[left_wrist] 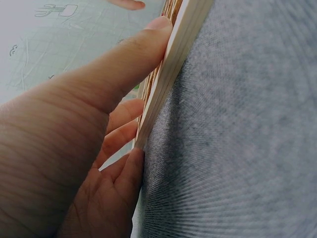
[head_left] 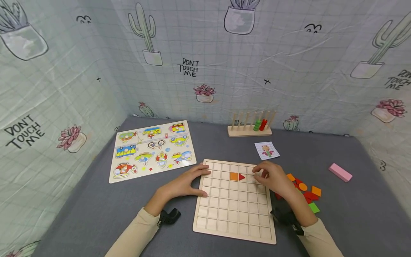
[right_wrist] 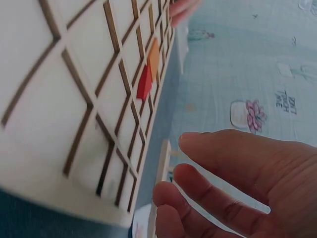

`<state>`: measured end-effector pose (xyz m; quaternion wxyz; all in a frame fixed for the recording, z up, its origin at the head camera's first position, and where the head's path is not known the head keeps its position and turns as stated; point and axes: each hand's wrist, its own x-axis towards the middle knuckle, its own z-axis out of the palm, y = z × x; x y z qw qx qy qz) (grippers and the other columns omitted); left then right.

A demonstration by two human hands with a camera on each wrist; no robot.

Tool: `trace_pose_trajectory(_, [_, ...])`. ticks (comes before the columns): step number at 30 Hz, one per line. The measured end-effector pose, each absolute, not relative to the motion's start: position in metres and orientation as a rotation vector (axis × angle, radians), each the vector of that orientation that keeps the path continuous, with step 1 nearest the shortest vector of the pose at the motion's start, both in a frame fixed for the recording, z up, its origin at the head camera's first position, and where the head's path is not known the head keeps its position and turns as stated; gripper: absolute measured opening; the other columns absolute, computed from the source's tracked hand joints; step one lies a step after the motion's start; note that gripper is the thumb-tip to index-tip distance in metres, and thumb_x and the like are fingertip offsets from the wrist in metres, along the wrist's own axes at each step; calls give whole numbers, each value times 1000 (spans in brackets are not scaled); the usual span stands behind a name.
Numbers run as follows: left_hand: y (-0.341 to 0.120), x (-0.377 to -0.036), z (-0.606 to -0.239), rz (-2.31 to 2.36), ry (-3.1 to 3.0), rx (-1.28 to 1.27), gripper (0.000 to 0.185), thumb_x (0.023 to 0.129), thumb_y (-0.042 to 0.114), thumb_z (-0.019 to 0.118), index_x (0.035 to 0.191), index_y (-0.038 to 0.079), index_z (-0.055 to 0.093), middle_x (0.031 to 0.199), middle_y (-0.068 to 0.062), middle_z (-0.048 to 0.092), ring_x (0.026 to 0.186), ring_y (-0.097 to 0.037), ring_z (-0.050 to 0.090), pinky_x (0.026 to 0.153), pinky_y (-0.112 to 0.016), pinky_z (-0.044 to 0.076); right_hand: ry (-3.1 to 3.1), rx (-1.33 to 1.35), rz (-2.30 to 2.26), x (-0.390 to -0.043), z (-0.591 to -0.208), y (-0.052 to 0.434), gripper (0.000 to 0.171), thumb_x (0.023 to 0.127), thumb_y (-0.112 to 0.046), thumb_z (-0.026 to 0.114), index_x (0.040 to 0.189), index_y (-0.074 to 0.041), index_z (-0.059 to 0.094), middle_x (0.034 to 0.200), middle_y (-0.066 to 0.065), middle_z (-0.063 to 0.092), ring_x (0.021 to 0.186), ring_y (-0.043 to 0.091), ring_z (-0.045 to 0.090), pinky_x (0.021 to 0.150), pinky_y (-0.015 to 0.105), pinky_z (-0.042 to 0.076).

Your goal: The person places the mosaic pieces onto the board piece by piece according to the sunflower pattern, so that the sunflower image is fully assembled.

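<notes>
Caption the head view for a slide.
An orange square and red triangle side by side on a wooden grid board, left hand touching its edge, right hand over it.

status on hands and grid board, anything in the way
Left hand touching left edge of grid board. Right hand above its far right corner, holding nothing visible. Orange square, red triangle in adjacent cells. Nothing seen blocking.

From where I'm standing, grid board (head_left: 223,214) = clock centre, far edge = 12. Square tile (head_left: 234,176) and triangle tile (head_left: 241,177) in adjacent cells near 12, square on the left. Inset puzzle board (head_left: 141,174) at 10, peg stand (head_left: 248,131) 12, picture card (head_left: 267,150) 1, loose tiles (head_left: 310,196) 3, rectangular block (head_left: 340,172) beyond them.
</notes>
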<state>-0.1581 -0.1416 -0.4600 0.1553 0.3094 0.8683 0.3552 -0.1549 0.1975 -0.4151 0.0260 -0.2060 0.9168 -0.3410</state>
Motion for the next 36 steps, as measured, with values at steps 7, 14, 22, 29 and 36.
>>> trace_pose_trajectory(7, [-141,-158,-459,1016,2485,882,76,80,36,81,144,10,48,156,-6,31,149,-27,16,116,-49,25,2881,-571,-1021,-145,-408,221,14,84,0,74,97,-1,71,95,11,65,71,17,57,60,27,49])
trace_pose_trajectory(14, [-141,-158,-458,1017,2484,874,77,80,37,81,144,11,47,157,-5,31,149,-27,17,115,-49,26,2843,-513,-996,-135,-414,240,14,84,-3,74,98,0,71,94,10,66,70,16,56,59,26,48])
trace_pose_trajectory(22, [-141,-157,-458,1020,2482,867,77,80,38,81,144,12,47,156,-5,31,149,-26,16,116,-49,26,2885,-479,-921,-123,-424,258,14,81,-7,78,93,-3,71,86,3,66,63,8,52,56,25,45])
trace_pose_trajectory(29, [-142,-157,-459,1024,2484,868,78,80,40,80,145,13,47,157,-4,30,149,-26,16,115,-49,26,2867,-455,-888,-119,-425,266,13,80,-8,79,87,-3,70,81,0,61,62,7,43,55,25,39])
trace_pose_trajectory(36, [-141,-158,-460,1026,2481,875,78,80,39,80,145,12,47,157,-4,30,149,-26,17,115,-49,26,2798,-494,-847,-117,-422,274,17,75,-8,81,84,-4,67,78,-2,60,66,7,48,60,27,44])
